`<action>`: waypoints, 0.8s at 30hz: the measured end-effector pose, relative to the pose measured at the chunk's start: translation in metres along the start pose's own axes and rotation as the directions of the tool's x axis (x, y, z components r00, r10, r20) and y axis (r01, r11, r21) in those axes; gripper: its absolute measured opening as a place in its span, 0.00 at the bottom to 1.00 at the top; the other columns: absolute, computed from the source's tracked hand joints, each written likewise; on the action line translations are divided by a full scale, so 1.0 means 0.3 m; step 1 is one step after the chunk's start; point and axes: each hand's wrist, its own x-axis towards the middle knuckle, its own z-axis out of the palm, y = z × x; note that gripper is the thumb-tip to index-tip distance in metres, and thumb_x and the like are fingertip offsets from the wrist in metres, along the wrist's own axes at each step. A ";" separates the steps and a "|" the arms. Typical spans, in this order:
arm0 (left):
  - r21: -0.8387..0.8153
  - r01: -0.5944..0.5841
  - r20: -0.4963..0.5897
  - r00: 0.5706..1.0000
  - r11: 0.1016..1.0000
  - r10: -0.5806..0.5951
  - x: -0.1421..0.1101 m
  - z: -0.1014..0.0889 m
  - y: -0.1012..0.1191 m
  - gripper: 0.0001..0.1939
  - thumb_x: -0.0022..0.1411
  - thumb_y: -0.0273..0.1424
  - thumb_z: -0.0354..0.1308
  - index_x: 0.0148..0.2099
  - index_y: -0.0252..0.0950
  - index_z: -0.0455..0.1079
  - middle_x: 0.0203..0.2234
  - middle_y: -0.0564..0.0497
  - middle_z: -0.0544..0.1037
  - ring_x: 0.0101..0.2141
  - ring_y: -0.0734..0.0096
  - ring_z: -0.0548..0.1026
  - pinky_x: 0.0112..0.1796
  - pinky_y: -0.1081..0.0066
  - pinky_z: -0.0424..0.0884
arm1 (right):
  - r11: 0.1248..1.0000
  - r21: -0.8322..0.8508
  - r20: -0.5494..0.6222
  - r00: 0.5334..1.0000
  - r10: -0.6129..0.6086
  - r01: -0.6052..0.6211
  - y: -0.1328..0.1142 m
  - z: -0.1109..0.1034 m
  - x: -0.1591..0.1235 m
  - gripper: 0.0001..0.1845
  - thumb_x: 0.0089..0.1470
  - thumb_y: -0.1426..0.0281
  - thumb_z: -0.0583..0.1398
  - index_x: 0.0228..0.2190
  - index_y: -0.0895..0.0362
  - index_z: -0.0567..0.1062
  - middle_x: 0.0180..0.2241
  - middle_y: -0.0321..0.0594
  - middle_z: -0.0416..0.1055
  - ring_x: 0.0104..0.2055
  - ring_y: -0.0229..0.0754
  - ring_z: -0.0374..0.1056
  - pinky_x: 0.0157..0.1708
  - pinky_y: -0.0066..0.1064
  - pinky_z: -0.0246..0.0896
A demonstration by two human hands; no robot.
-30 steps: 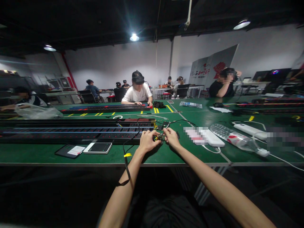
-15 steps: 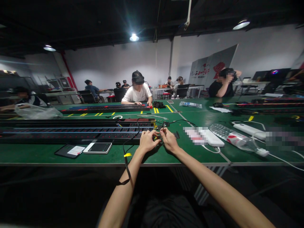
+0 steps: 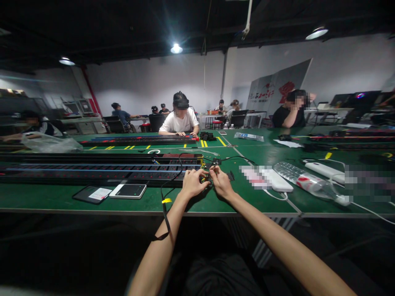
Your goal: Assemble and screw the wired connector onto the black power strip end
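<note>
A long black power strip [image 3: 154, 176] with rows of sockets lies across the green table [image 3: 173, 203], its right end open with coloured wires [image 3: 203, 166] showing. My left hand [image 3: 194, 183] is at that end, thumb and fingers closed around a small wired part [image 3: 208, 177], which they mostly cover. Close on its right, my right hand [image 3: 221, 183] pinches at the same spot; what its fingertips hold is too small to make out. A black cable [image 3: 164, 192] with a yellow tag hangs over the table edge by my left forearm.
A phone-like white device [image 3: 128, 191] and a dark pouch [image 3: 91, 194] lie left of my hands. To the right are a white power bank [image 3: 280, 181], a plastic bottle [image 3: 308, 181] and white cables. Across the table, a person in a white shirt [image 3: 180, 122] works at another strip.
My right hand has shifted slightly left, against the left hand's fingertips. A thin light-coloured piece showing above its fingers a second ago is out of sight. My left hand stays in place.
</note>
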 end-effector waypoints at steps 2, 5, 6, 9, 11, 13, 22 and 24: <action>0.000 -0.002 0.002 1.000 1.000 0.002 0.000 -0.002 0.002 0.16 0.57 0.39 0.65 0.48 0.44 0.72 0.39 0.56 0.80 0.42 0.62 0.72 0.47 0.62 0.59 | 1.000 0.007 0.007 1.000 0.002 -0.002 0.000 -0.002 -0.001 0.18 0.65 0.54 0.46 0.37 0.52 0.67 0.37 0.42 0.75 0.38 0.48 0.72 0.38 0.33 0.61; -0.004 0.007 0.005 1.000 1.000 -0.007 0.000 -0.003 0.003 0.16 0.57 0.39 0.65 0.47 0.45 0.72 0.39 0.56 0.80 0.43 0.61 0.73 0.47 0.62 0.59 | 1.000 0.012 0.020 1.000 0.001 -0.001 0.001 -0.002 -0.003 0.19 0.65 0.54 0.45 0.37 0.52 0.67 0.37 0.43 0.75 0.39 0.48 0.72 0.39 0.33 0.61; -0.006 0.010 0.005 1.000 1.000 -0.010 0.000 -0.003 0.003 0.16 0.57 0.39 0.65 0.48 0.45 0.72 0.39 0.56 0.81 0.43 0.61 0.73 0.47 0.62 0.59 | 1.000 0.010 0.022 1.000 0.002 -0.002 0.001 -0.002 -0.002 0.19 0.65 0.54 0.45 0.37 0.52 0.67 0.37 0.43 0.75 0.39 0.49 0.72 0.39 0.34 0.61; -0.007 0.010 0.001 1.000 1.000 -0.010 0.000 0.000 0.001 0.16 0.57 0.39 0.65 0.48 0.45 0.71 0.40 0.56 0.80 0.44 0.61 0.73 0.48 0.61 0.58 | 0.999 0.019 0.008 1.000 0.028 -0.028 0.001 -0.001 0.002 0.20 0.65 0.53 0.45 0.37 0.53 0.68 0.35 0.43 0.75 0.38 0.49 0.73 0.37 0.34 0.60; -0.003 0.013 0.004 1.000 1.000 -0.013 0.000 0.001 0.001 0.17 0.57 0.38 0.65 0.48 0.46 0.71 0.40 0.56 0.80 0.44 0.61 0.73 0.48 0.61 0.59 | 0.995 0.058 -0.012 0.997 0.078 -0.077 0.001 -0.001 0.008 0.20 0.64 0.53 0.46 0.37 0.53 0.69 0.32 0.42 0.75 0.35 0.48 0.72 0.35 0.33 0.61; -0.001 0.021 0.012 1.000 1.000 -0.021 0.000 0.000 0.002 0.17 0.56 0.38 0.65 0.48 0.46 0.71 0.41 0.56 0.80 0.44 0.61 0.73 0.49 0.61 0.59 | 0.985 0.114 -0.016 0.991 0.135 -0.133 0.002 -0.002 0.014 0.20 0.63 0.52 0.47 0.35 0.53 0.69 0.29 0.41 0.74 0.31 0.47 0.72 0.31 0.32 0.61; -0.003 0.007 0.000 1.000 1.000 -0.007 -0.001 -0.001 0.001 0.16 0.56 0.39 0.66 0.47 0.45 0.72 0.39 0.57 0.80 0.43 0.62 0.73 0.48 0.61 0.59 | 0.989 0.134 -0.046 0.996 0.076 -0.070 0.002 0.001 0.014 0.20 0.63 0.53 0.48 0.36 0.54 0.70 0.36 0.43 0.75 0.38 0.48 0.72 0.41 0.35 0.62; -0.003 0.013 0.006 1.000 1.000 -0.013 -0.001 -0.001 0.003 0.17 0.56 0.39 0.66 0.47 0.45 0.72 0.40 0.57 0.80 0.43 0.62 0.73 0.48 0.61 0.59 | 0.991 0.127 -0.045 0.997 0.054 -0.048 -0.001 0.002 0.013 0.20 0.63 0.53 0.48 0.37 0.54 0.70 0.37 0.44 0.75 0.40 0.48 0.72 0.43 0.35 0.62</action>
